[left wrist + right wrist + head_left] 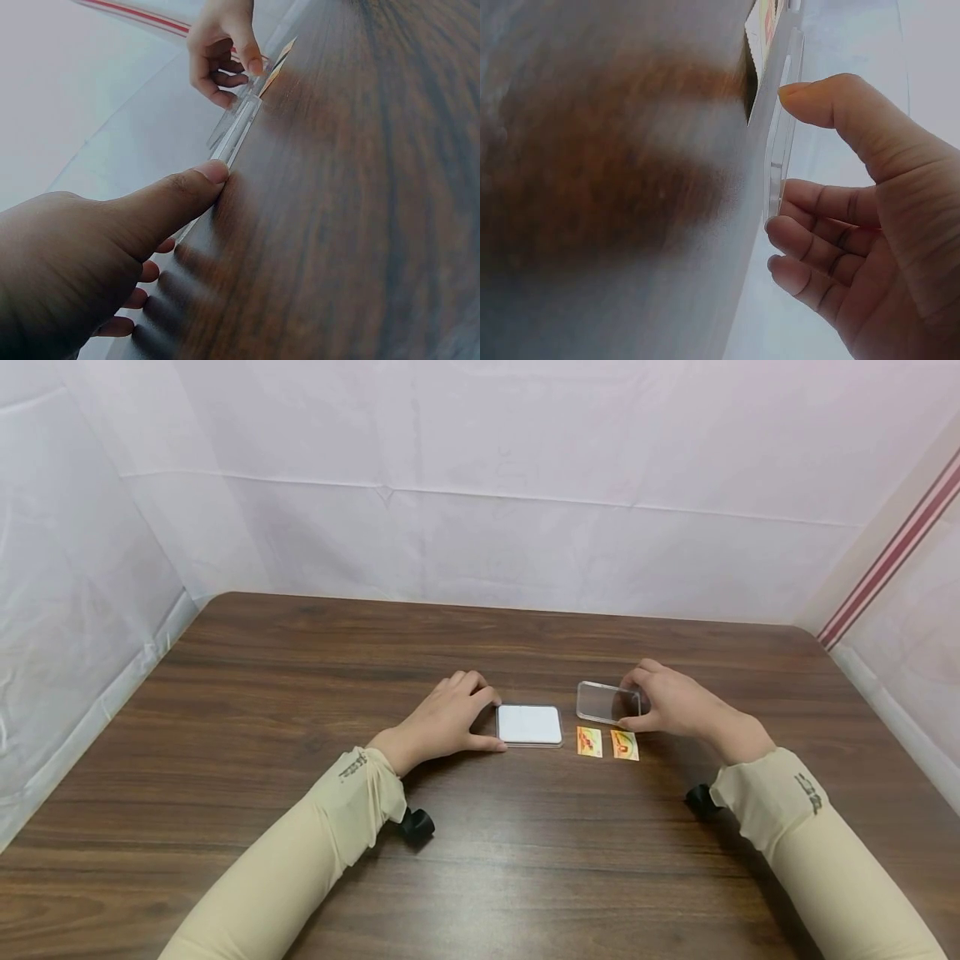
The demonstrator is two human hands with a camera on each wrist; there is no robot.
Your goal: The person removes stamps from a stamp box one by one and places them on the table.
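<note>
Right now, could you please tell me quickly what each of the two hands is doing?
Left hand: grips the left end of the white case between thumb and fingers.
Right hand: holds the clear lid between thumb and fingers.

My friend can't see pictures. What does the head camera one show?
Two hands work on a brown wooden table. The left hand holds a flat white case; the right hand pinches a clear lid behind two small orange cards.
</note>
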